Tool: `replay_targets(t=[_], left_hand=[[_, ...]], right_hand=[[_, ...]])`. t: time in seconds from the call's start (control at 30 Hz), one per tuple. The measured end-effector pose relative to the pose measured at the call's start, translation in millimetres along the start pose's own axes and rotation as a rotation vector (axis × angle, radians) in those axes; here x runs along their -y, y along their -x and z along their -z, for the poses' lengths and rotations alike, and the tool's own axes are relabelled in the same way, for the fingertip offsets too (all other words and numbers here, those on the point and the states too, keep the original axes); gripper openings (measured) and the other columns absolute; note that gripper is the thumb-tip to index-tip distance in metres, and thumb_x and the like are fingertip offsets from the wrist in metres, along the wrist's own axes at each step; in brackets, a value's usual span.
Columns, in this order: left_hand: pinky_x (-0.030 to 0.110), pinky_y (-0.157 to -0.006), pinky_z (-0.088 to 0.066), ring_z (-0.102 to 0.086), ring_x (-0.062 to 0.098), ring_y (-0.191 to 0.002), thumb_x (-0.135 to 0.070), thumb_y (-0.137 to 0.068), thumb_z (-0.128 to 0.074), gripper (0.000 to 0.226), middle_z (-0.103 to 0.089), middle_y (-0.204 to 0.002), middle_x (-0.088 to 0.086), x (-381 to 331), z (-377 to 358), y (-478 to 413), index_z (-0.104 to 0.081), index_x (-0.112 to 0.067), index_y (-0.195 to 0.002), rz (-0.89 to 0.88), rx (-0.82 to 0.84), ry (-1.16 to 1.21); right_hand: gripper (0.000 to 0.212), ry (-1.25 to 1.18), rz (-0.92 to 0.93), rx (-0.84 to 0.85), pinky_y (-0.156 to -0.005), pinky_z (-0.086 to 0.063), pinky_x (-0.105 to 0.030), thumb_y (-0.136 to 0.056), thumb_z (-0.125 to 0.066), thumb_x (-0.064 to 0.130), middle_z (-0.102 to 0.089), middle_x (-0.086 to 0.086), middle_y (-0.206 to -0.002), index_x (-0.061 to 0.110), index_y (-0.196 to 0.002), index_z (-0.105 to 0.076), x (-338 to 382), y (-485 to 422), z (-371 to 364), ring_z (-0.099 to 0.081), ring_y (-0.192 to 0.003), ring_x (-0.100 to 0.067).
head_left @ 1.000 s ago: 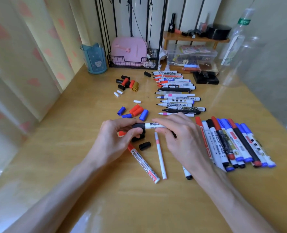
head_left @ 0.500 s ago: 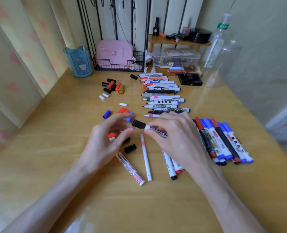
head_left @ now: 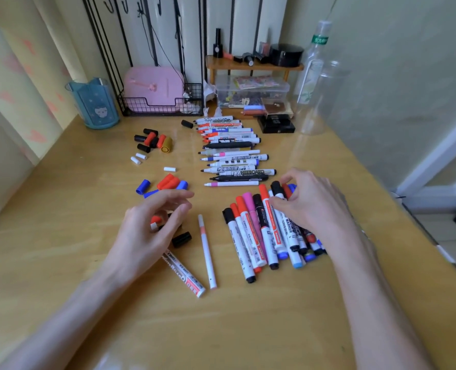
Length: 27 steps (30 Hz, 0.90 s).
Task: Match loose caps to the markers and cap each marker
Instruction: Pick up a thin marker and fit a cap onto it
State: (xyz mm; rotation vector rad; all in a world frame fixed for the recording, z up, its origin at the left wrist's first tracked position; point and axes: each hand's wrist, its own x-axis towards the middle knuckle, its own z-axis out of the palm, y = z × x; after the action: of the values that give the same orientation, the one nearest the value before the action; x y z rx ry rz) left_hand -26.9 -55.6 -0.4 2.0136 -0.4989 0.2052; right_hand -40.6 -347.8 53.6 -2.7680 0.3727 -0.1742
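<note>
Markers sorted by status: capped pile (head_left: 258, 231) fanned at right of table (head_left: 61, 236), uncapped row (head_left: 232, 153) stacked tips-left at centre back, so done and undone don't mix. At pile's far edge right hand (head_left: 312, 206), thumb and forefinger pinching black-capped marker (head_left: 277, 189) near cap, likely adding it to finished ones. Over red-label marker (head_left: 185, 277) hovers left hand (head_left: 146, 228), fingers loosely curled, thumb and forefinger apart, nothing visibly gripped. Just beside it black cap (head_left: 181, 239), beyond it red and blue caps (head_left: 168, 182): next match within reach

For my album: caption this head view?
Right hand pinches a black-capped marker at the capped pile; left hand hovers above loose caps.
</note>
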Motion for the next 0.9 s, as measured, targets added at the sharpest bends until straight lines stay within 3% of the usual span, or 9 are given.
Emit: replay_targets(t=[0.23,0.4,0.6,0.77,0.9], left_hand=[[0.043,-0.085,-0.056,-0.072,0.02,-0.101,-0.022,-0.102,-0.063,0.02,-0.075,-0.106,-0.006,1.1,-1.3,1.2,-0.072,-0.03,-0.118,0.004,0.003,-0.015],[0.05,-0.083,-0.058,-0.07,0.025,-0.094,-0.031,-0.103,-0.06,0.02,-0.074,-0.108,-0.005,5.2,1.4,-0.4,-0.071,-0.031,-0.12,-0.002,-0.007,-0.037],[0.042,-0.08,-0.054,-0.066,0.022,-0.093,-0.025,-0.103,-0.06,0.02,-0.072,-0.105,-0.007,10.6,5.4,0.0,-0.07,-0.029,-0.12,-0.052,-0.023,-0.1],[0.036,-0.08,-0.054,-0.068,0.017,-0.095,-0.018,-0.104,-0.06,0.02,-0.071,-0.105,-0.011,19.0,15.3,-1.6,-0.07,-0.025,-0.12,-0.089,-0.062,-0.168],[0.029,-0.081,-0.052,-0.067,0.013,-0.094,-0.017,-0.103,-0.061,0.022,-0.071,-0.101,-0.013,22.4,21.3,-4.1,-0.071,-0.024,-0.121,-0.099,-0.119,-0.217]], right_hand=[[0.045,-0.016,-0.004,-0.013,-0.071,-0.042,-0.033,-0.093,-0.072,0.05,-0.072,0.002,-0.1,0.03,-0.131,-0.06,0.1,-0.8,-0.1,-0.064,-0.095,-0.026],[0.034,-0.104,0.167,-0.141,-0.073,-0.049,-0.033,-0.096,-0.071,0.043,-0.066,0.006,-0.092,0.029,-0.126,-0.066,9.8,-1.1,-8.8,-0.062,-0.087,-0.02],[0.03,-0.143,0.324,-0.132,-0.099,-0.046,-0.042,-0.094,-0.074,0.037,-0.067,0.004,-0.11,0.026,-0.122,-0.071,23.1,-10.4,-37.3,-0.056,-0.11,-0.02],[0.023,0.023,0.357,-0.091,-0.095,-0.036,-0.038,-0.098,-0.069,0.031,-0.071,0.004,-0.117,0.027,-0.12,-0.074,36.5,-34.0,-42.8,-0.056,-0.117,-0.022],[0.013,0.054,0.357,0.008,-0.093,-0.033,-0.037,-0.099,-0.068,0.028,-0.076,0.009,-0.103,0.03,-0.106,-0.078,51.3,-52.1,-46.2,-0.064,-0.107,-0.019]])
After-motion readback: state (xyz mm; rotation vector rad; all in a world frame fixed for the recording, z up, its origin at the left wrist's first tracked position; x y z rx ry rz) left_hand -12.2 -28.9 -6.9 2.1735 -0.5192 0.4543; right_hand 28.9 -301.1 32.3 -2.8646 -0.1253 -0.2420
